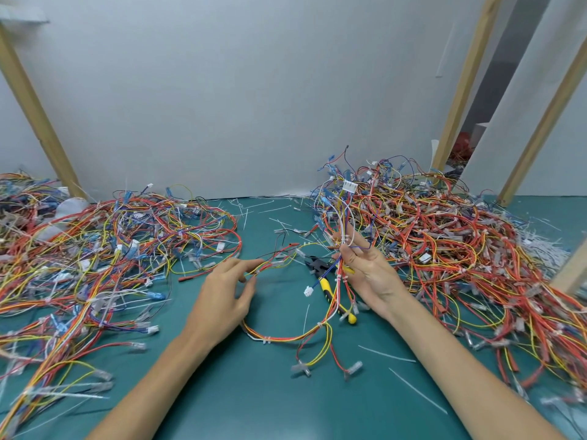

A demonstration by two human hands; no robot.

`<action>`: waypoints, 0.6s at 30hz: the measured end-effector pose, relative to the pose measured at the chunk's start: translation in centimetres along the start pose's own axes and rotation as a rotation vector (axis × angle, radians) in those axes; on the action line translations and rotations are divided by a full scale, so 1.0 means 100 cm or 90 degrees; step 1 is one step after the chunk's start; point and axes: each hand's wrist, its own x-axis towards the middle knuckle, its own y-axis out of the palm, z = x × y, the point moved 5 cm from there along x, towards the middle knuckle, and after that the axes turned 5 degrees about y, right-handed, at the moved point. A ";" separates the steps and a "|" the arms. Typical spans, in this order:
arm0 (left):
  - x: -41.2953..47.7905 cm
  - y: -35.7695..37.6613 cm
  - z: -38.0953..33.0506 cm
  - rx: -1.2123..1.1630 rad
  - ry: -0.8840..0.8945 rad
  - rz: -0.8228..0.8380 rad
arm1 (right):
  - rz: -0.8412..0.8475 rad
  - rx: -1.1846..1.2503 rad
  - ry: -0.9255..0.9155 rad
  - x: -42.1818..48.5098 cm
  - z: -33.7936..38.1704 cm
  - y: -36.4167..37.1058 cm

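A wire harness (287,336) of red, yellow and white wires bound with small ties loops between my two hands over the green mat (279,401). My left hand (227,296) pinches one stretch of it between thumb and fingertips. My right hand (370,271), palm toward me, grips the harness's other end, from which white and blue wires rise to a white connector (350,186). Loose branches with clear terminals (352,368) trail on the mat. Yellow-handled cutters (330,287) lie under the harness beside my right hand.
A big tangled pile of harnesses (95,258) covers the left of the mat, another pile (460,249) the right. Cut white tie ends (386,354) litter the mat. A grey wall (254,90) stands behind, with wooden posts (457,90) at both sides.
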 end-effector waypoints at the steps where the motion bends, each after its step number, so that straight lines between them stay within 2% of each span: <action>1: 0.000 0.000 0.001 0.014 0.000 0.004 | 0.003 0.002 -0.007 -0.001 0.001 0.001; 6: -0.001 -0.001 0.001 0.064 0.005 0.013 | 0.025 0.010 -0.039 -0.003 0.006 0.006; 14: -0.002 -0.002 0.001 0.064 -0.034 0.029 | 0.011 0.052 -0.022 -0.002 0.006 0.003; 18: -0.003 0.003 0.002 0.088 -0.017 0.058 | 0.022 0.076 -0.009 -0.002 0.004 0.003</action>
